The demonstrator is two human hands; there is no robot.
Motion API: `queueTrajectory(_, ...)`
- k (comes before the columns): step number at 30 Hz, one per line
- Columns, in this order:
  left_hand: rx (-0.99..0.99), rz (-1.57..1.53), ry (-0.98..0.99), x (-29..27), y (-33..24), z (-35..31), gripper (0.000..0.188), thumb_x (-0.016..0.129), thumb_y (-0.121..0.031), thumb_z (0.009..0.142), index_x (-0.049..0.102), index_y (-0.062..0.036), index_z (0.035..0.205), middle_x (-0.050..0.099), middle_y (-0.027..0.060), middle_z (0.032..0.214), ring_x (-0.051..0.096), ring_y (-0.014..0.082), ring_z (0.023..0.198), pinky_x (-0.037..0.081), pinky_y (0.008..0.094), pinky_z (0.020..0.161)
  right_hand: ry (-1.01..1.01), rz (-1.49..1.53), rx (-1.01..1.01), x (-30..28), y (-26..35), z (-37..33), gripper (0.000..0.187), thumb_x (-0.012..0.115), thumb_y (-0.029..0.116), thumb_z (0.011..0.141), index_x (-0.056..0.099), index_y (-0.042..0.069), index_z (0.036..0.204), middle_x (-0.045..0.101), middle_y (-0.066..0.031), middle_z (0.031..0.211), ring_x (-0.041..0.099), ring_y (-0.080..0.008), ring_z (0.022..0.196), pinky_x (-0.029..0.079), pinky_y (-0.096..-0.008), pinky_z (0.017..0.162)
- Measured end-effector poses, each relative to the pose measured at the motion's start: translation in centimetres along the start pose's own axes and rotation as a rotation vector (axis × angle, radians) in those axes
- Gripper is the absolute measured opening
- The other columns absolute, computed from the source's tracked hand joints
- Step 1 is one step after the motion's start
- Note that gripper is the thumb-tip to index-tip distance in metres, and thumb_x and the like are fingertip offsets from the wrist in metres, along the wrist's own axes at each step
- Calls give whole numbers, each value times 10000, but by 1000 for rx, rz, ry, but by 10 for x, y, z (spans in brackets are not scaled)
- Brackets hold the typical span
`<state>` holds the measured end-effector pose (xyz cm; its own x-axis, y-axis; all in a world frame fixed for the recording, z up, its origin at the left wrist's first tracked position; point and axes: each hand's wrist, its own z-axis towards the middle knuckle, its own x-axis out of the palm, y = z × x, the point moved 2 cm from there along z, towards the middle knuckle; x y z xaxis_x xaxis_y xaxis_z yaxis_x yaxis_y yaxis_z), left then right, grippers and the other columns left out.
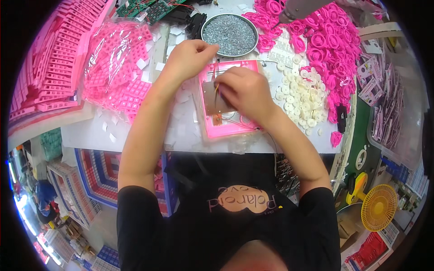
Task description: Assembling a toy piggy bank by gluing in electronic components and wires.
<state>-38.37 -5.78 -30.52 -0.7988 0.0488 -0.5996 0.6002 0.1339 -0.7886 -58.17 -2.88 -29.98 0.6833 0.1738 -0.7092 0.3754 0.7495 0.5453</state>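
A pink plastic casing (211, 132) lies on the table in front of me, with a flat grey-brown plate (211, 97) and thin wires inside it. Over the casing's middle, my right hand (246, 90) is closed in a pinch on thin wires (217, 87), one of them yellowish; its fingertips are partly hidden. My left hand (192, 58) is above the casing's far left corner, beside a round metal dish (203, 43) full of small screws (229, 35). Its fingers are pressed together, and whatever they hold is too small to make out.
White round discs (303, 97) and heaped pink ring-shaped parts (325, 45) lie to the right. A clear bag of pink key parts (115, 63) and stacked pink strips (63, 49) are at left. Circuit boards (158, 10) lie behind; a grey tool (303, 10) hangs at top right.
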Motion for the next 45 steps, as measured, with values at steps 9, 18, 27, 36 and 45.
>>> queueTrajectory(9, 146, -294, 16, 7, 0, -16, 231, 735, -167, 887, 723, 12, 1034, 739, 78, 907, 673, 128, 814, 540, 291, 747, 210, -86, -143, -18, 23, -7, 221, 726, 205, 820, 722, 90, 1009, 655, -29, 924, 619, -233, 884, 565, -352, 683)
queueTrajectory(18, 214, -296, 21, 9, -21, -33, 191, 691, -131, 930, 700, 11, 1056, 716, 51, 909, 645, 98, 849, 523, 268, 721, -107, 446, 288, -28, -19, 45, 213, 722, 188, 856, 724, 26, 995, 708, -89, 898, 672, -231, 698, 534, -332, 646)
queueTrajectory(27, 92, -522, 202, 5, -10, -32, 172, 665, -117, 964, 694, 15, 1071, 702, 29, 933, 627, 97, 850, 507, 265, 787, 50, 227, 57, -51, -9, 11, 117, 731, 75, 807, 694, 58, 916, 672, -82, 826, 668, -256, 725, 541, -354, 654)
queueTrajectory(36, 144, -124, 170, -3, -36, -34, 141, 656, -148, 957, 680, -34, 1035, 694, 17, 903, 624, 90, 858, 493, 265, 749, -80, 46, -138, -37, 11, 6, 156, 724, 45, 757, 645, 68, 889, 642, -72, 870, 654, -286, 787, 543, -378, 670)
queueTrajectory(45, 175, -286, 102, 3, -18, -27, 161, 659, -134, 927, 657, 11, 997, 680, 70, 821, 656, 131, 726, 529, 285, 698, 103, 16, -169, -16, 32, 1, 190, 731, 49, 730, 679, 96, 907, 643, -50, 875, 640, -272, 804, 540, -363, 651)
